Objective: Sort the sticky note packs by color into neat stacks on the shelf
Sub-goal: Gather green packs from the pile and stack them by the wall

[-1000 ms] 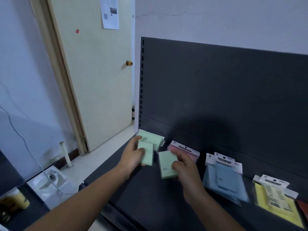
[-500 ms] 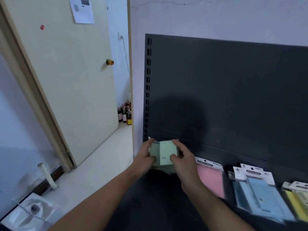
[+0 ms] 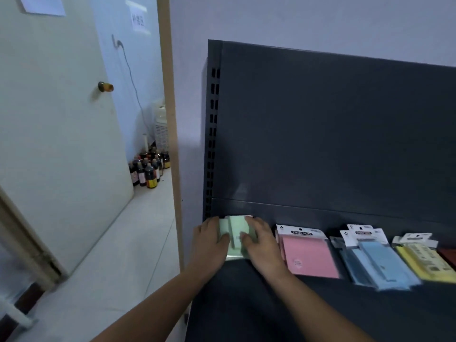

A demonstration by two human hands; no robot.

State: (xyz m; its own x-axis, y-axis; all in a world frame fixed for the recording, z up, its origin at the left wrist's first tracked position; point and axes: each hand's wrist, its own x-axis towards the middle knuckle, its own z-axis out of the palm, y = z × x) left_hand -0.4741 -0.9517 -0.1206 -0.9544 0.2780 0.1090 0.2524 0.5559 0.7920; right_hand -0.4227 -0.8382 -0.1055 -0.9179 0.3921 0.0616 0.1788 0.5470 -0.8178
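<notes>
Pale green sticky note packs [image 3: 236,230] lie stacked at the far left of the dark shelf [image 3: 271,304], against its back panel. My left hand [image 3: 209,243] grips the stack's left side with its thumb on top. My right hand [image 3: 261,243] holds the right side, fingers curled over the top pack. To the right lie a pink stack [image 3: 307,253], a blue stack [image 3: 375,260] and a yellow stack [image 3: 424,257]. A red-brown pack [image 3: 450,255] shows at the right edge.
The shelf's slotted upright [image 3: 212,144] and dark back panel [image 3: 333,134] rise behind the packs. Left of the shelf are a door frame [image 3: 170,119], an open door [image 3: 61,119] and several dark bottles [image 3: 148,169] on the floor.
Both hands brought their separate green packs together and set them down on the green stack at the shelf's left end. The view shifted left and closer.
</notes>
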